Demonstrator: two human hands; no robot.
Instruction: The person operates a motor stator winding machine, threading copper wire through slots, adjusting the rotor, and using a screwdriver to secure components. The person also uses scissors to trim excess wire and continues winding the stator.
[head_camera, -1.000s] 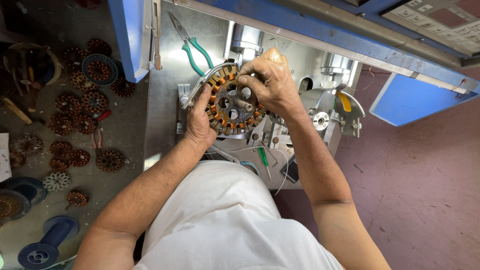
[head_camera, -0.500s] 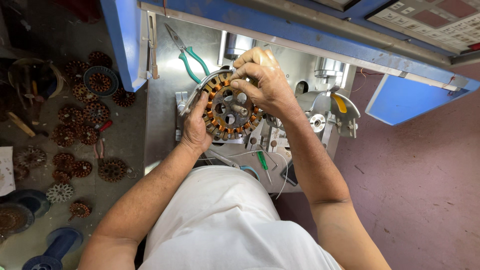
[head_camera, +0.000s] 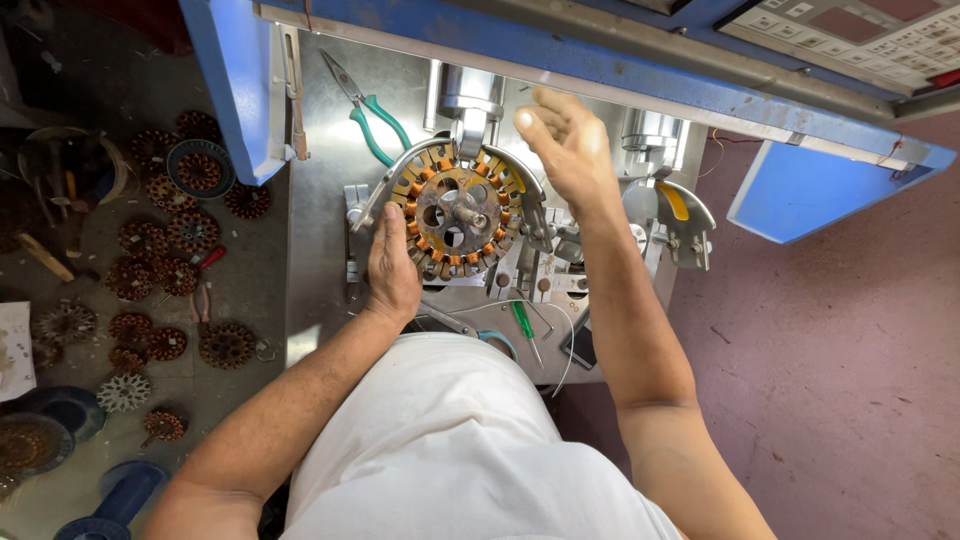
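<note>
At frame centre the left hand (head_camera: 392, 268) presses its grip against the stator (head_camera: 455, 215); the right hand (head_camera: 567, 150) hovers open, empty, just right of it.

Green-handled pliers (head_camera: 372, 108) lie on the steel bench (head_camera: 322, 200), wound copper stators (head_camera: 150, 260) scattered left.

A pale rectangular control panel (head_camera: 850, 35) with small dark red screens sits top right.
</note>
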